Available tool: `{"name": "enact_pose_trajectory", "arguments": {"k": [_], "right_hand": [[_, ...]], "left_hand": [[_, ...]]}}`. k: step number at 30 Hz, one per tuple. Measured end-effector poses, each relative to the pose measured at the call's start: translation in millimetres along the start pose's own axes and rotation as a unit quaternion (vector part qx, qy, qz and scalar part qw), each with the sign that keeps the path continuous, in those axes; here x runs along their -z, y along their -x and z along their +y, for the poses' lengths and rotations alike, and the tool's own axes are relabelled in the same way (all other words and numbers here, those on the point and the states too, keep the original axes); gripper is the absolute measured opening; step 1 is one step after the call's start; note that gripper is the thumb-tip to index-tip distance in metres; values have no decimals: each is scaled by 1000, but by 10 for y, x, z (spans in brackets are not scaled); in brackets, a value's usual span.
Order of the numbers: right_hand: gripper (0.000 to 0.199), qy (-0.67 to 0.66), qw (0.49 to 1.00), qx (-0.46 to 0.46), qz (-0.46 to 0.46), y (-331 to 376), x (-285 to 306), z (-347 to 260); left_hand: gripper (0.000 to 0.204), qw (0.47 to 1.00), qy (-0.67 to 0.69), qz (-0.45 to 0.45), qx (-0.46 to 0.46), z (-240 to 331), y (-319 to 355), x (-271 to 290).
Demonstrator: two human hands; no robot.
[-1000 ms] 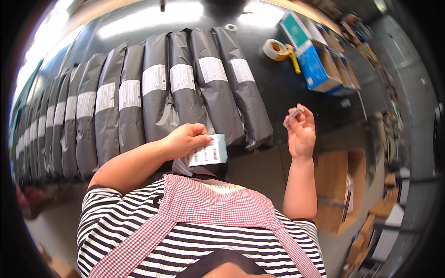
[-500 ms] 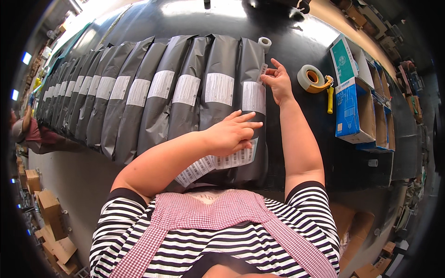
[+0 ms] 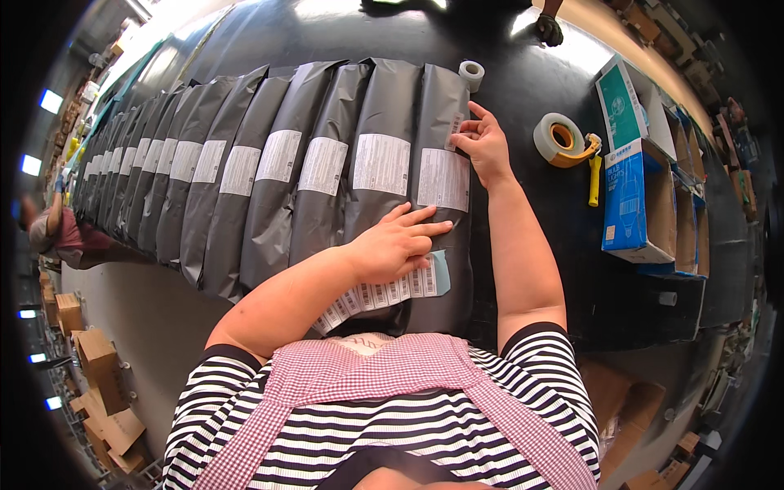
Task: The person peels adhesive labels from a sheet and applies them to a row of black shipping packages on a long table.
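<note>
A long row of dark grey plastic mailer bags (image 3: 388,106) lies side by side, each bearing a white printed label. On the rightmost mailer bag (image 3: 441,90), my right hand (image 3: 483,151) pinches a small barcode sticker (image 3: 454,126) just above the white label (image 3: 443,178); whether the sticker touches the plastic I cannot tell. Across the near half of the same bags is my left hand (image 3: 394,245). Its thumb side grips a sheet of barcode stickers (image 3: 392,290), while the other fingers spread over the bag. The sheet partly hides beneath that hand.
Right of the bags lie a tape roll in a yellow dispenser (image 3: 563,139) and open blue and green boxes (image 3: 629,200). A small white roll (image 3: 471,73) stands at the far end. Another person's gloved hand (image 3: 549,30) shows at the far edge; a person (image 3: 61,224) bends at the left.
My right hand has shifted slightly left, bringing the sticker over the rightmost bag. My left hand has moved a little left with the sheet. A gloved hand now shows more at the far edge.
</note>
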State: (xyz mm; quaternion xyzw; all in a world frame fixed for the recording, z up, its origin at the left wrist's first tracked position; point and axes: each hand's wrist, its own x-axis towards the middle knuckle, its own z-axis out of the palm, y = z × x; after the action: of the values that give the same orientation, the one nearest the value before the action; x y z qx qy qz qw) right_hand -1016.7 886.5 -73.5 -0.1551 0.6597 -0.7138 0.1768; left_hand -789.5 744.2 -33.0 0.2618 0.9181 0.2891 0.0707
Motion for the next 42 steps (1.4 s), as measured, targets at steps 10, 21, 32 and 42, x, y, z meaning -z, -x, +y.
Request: {"name": "enact_pose_trajectory", "arguments": {"k": [10, 21, 32, 42], "right_hand": [[71, -106, 994, -12, -27, 81, 34, -14], [64, 28, 999, 20, 0, 50, -46, -6], [60, 38, 996, 81, 12, 78, -52, 169], [80, 325, 909, 258, 42, 132, -55, 87]], "left_hand": [[24, 1000, 19, -1, 4, -5, 0, 1], [23, 1000, 20, -2, 9, 13, -8, 16], [24, 1000, 20, -8, 18, 51, -30, 47], [23, 999, 33, -4, 16, 26, 3, 28]]}}
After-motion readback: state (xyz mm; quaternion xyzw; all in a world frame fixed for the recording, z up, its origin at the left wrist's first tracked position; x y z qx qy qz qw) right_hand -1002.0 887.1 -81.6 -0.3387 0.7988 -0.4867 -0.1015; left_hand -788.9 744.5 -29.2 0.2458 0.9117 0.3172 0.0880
